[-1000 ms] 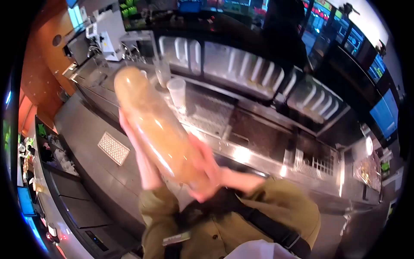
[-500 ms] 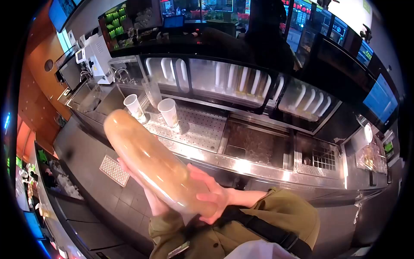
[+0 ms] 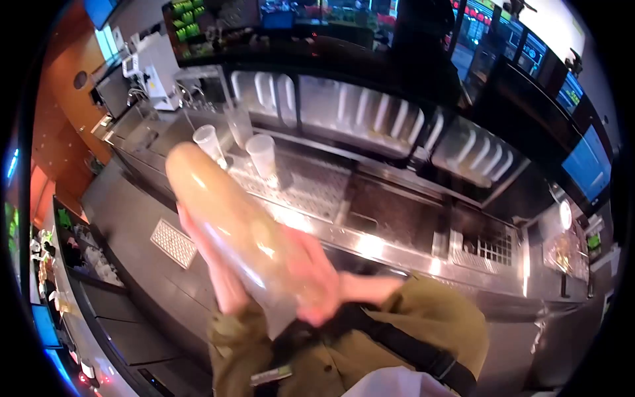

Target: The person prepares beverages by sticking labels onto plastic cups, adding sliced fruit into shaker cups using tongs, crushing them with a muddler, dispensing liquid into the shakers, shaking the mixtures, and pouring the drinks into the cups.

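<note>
Both my hands hold a long clear shaker (image 3: 218, 202) of cloudy tan liquid, tilted with its rounded end up and to the left, away from me. My left hand (image 3: 215, 268) is wrapped along its left side, with the fingers mostly behind it. Near the lower end, my right hand (image 3: 317, 271) grips the right side, blurred by motion. Beyond the shaker, two pale plastic cups (image 3: 262, 157) stand on the perforated metal drain tray (image 3: 311, 188). A tall clear container (image 3: 238, 126) is just behind them.
A steel counter (image 3: 410, 261) runs across in front of me, with a dark recessed well (image 3: 390, 212) and a grid drain (image 3: 495, 250). Behind are bins with white handles (image 3: 380, 112). A white machine (image 3: 157, 73) stands at the back left. A mat (image 3: 173, 243) lies on the floor.
The shaker and both hands have shifted slightly, its rounded end a little higher and to the right. The view has moved a little, and my right hand is now more blurred.
</note>
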